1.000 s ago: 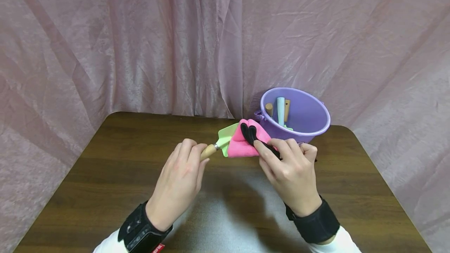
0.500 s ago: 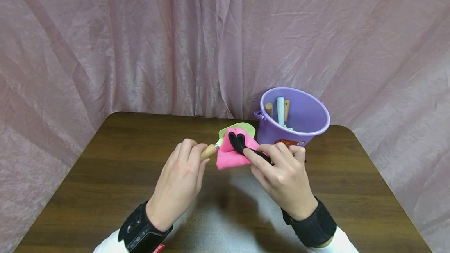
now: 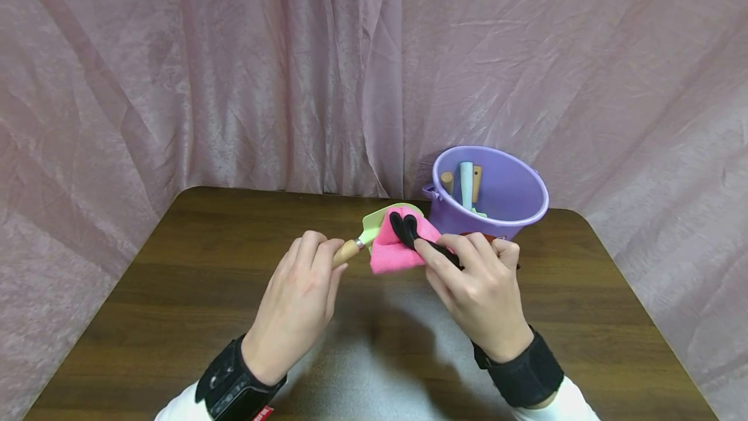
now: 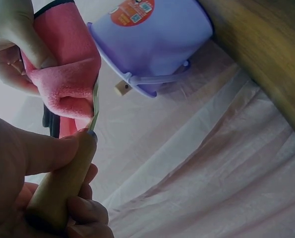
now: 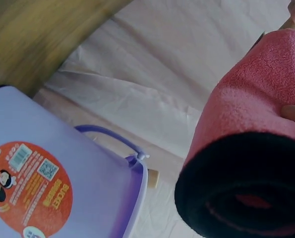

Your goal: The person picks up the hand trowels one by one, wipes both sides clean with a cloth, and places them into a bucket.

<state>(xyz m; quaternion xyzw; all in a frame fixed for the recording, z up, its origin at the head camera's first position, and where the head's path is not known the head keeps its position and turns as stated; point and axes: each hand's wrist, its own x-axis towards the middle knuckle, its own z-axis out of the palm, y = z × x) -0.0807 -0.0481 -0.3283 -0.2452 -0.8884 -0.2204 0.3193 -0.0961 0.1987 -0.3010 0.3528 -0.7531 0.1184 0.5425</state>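
Observation:
In the head view my left hand (image 3: 298, 297) grips the short wooden handle of a hand trowel (image 3: 371, 225) with a light green blade. My right hand (image 3: 476, 288) holds a pink fleece cloth (image 3: 388, 255) with black trim and black loops against that blade, covering much of it. The left wrist view shows the trowel handle (image 4: 63, 191) between thumb and fingers, its blade edge-on beside the folded cloth (image 4: 70, 54). Seen from the right wrist, the cloth (image 5: 251, 94) forms a tube with a thick black rim (image 5: 189, 198). The right fingers press into the fleece.
A purple bucket (image 3: 511, 187) stands at the back right of the wooden table (image 3: 193, 265), close beyond the right hand. Inside it are a light blue handle (image 3: 466, 180) and wooden handles. Pink curtains (image 3: 327, 70) hang behind the table.
The right hand slid the cloth left and toward me over the trowel blade, then a little back to the right and away. The left hand and trowel stayed nearly still.

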